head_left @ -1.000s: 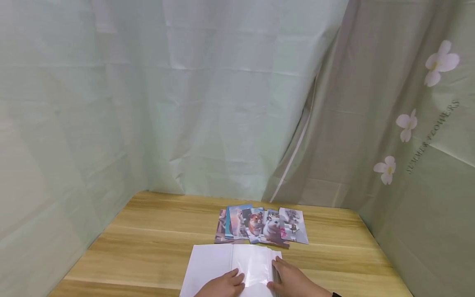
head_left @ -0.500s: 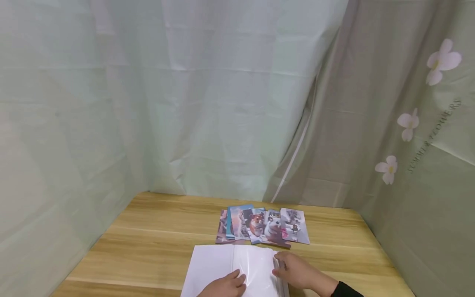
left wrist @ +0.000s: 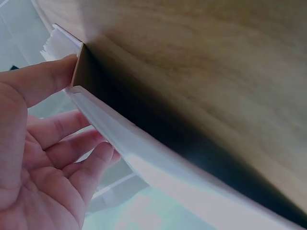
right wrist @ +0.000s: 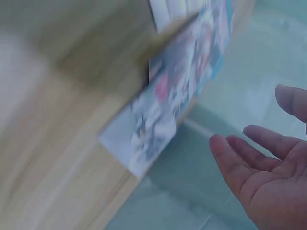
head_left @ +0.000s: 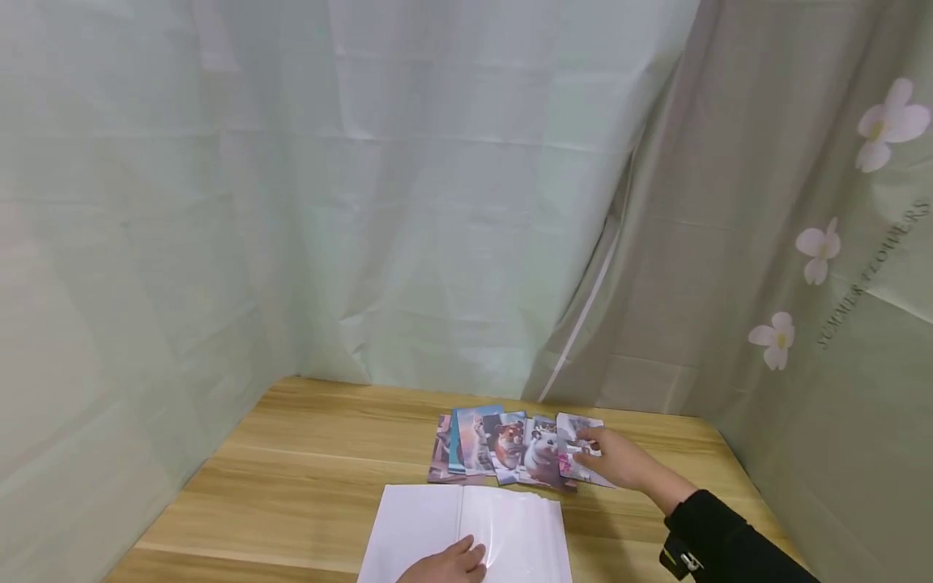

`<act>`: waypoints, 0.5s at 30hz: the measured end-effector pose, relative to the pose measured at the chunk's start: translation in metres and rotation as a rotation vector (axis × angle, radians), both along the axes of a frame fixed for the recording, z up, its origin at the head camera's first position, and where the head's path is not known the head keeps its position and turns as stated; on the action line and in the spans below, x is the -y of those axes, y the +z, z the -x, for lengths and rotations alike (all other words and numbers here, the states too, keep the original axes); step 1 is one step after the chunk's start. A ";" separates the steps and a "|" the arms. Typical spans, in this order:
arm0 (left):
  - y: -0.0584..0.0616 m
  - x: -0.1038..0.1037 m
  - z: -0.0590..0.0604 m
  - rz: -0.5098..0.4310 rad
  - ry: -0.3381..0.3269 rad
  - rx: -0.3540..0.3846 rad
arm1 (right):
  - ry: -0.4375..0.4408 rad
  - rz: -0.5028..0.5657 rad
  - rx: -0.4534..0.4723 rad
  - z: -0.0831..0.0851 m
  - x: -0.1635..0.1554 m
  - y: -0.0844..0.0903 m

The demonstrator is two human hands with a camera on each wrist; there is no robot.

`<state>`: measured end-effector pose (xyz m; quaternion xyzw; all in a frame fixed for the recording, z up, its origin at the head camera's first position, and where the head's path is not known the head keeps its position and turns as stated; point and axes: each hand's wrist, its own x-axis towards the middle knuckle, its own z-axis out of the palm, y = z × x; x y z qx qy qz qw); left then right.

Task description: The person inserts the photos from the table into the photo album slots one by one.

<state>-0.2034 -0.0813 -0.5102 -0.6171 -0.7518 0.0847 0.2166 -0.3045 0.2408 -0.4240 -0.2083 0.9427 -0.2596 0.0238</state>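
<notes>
A white photo album (head_left: pixel 419 518) lies spread at the table's front, a clear glossy pocket on its right page. My left hand (head_left: pixel 446 563) holds its near edge by the middle, fingers over the page. In the left wrist view, the thumb meets the edge beside the spine gap, opposite the other fingers. My right hand (head_left: pixel 619 461) reaches over the rightmost photo card (head_left: pixel 576 423), a pale print with a pink patch. The right wrist view shows that hand (right wrist: pixel 268 177) with loosely bent fingers and nothing between them, while the blurred card (right wrist: pixel 146 136) lies flat.
Overlapping animal photo cards (head_left: pixel 474 441) form a row behind the album, including one with a brown animal (head_left: pixel 508 441) and one with a grey-white animal (head_left: pixel 543 449). Pale curtains (head_left: pixel 437 202) surround the wooden table (head_left: pixel 291 470) at the back and sides.
My right hand has let go of the album's right page edge and moved forward to over the rightmost card. The pages there lie flatter. My left hand stays on the album.
</notes>
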 end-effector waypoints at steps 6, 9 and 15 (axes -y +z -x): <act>0.002 0.002 0.000 0.013 0.018 0.007 | -0.004 -0.059 -0.048 0.034 -0.012 0.003; 0.002 0.001 0.000 0.015 0.006 -0.005 | -0.007 -0.091 -0.034 0.049 -0.018 0.001; 0.000 -0.001 0.000 0.018 -0.024 -0.065 | -0.081 -0.119 0.018 0.073 -0.029 -0.011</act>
